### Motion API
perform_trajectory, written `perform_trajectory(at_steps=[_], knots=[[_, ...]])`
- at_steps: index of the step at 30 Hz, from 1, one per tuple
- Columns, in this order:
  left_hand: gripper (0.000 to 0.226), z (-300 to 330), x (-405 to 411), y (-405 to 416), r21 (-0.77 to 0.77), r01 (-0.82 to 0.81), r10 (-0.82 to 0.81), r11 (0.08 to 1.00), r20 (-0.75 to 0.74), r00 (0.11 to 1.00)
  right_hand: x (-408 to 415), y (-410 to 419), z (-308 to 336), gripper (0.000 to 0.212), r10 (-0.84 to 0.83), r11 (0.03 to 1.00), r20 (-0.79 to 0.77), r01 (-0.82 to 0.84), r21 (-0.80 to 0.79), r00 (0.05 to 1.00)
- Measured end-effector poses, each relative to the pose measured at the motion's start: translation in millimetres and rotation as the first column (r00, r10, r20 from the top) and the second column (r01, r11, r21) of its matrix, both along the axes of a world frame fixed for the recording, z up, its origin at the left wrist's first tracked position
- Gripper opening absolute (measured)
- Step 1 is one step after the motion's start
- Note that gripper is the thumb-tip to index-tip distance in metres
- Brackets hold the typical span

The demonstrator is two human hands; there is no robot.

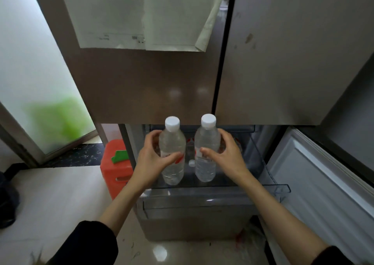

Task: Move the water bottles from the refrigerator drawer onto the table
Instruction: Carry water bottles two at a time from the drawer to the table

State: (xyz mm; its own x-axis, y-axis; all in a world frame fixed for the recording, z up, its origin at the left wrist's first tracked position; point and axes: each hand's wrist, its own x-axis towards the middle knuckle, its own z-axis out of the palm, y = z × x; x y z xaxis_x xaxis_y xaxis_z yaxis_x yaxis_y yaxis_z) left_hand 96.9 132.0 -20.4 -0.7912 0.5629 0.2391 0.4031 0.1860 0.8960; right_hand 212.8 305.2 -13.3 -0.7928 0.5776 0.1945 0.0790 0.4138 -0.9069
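Observation:
Two clear water bottles with white caps stand upright over the pulled-out clear refrigerator drawer [214, 196]. My left hand [153, 157] grips the left bottle [173, 143] around its middle, thumb across the front. My right hand [224, 153] grips the right bottle [207, 141] the same way. Another bottle [191, 162] lies in the drawer between them, only its white cap clear to see. No table is in view.
The refrigerator's upper doors [283, 62] are shut above the drawer, with papers [141, 15] stuck on the left one. The lower right door [323, 183] stands open. A red stool [115, 163] sits left of the drawer, before a frosted glass door [30, 62]. Tiled floor [50, 204] lies below.

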Motion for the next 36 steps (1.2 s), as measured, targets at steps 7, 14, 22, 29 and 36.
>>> perform_trajectory(at_steps=[7,14,22,29,36], knots=[[0.069,86.0,38.5,-29.3,0.280,-0.188,0.221,0.941,-0.089,0.971,17.5,-24.6,77.2,0.051,0.090,0.993,-0.263,-0.107,-0.050,0.961],[0.063,75.4,106.3,-88.9,0.298,-0.479,0.496,0.826,0.023,0.868,49.2,-81.5,74.6,0.032,0.292,0.903,-0.230,-0.347,-0.255,0.928],[0.044,33.6,182.5,-206.0,0.179,-0.700,0.689,0.691,0.130,0.713,62.9,-191.4,38.9,0.025,0.534,0.806,-0.103,-0.542,-0.238,0.839],[0.063,36.9,232.0,-330.9,0.187,-0.850,0.844,0.492,0.134,0.519,65.6,-318.2,40.0,0.040,0.733,0.652,-0.061,-0.725,-0.222,0.678],[0.045,27.0,289.7,-487.2,0.165,-0.953,0.946,0.254,0.161,0.280,80.4,-484.3,31.8,0.018,0.863,0.472,-0.069,-0.848,-0.242,0.500]])
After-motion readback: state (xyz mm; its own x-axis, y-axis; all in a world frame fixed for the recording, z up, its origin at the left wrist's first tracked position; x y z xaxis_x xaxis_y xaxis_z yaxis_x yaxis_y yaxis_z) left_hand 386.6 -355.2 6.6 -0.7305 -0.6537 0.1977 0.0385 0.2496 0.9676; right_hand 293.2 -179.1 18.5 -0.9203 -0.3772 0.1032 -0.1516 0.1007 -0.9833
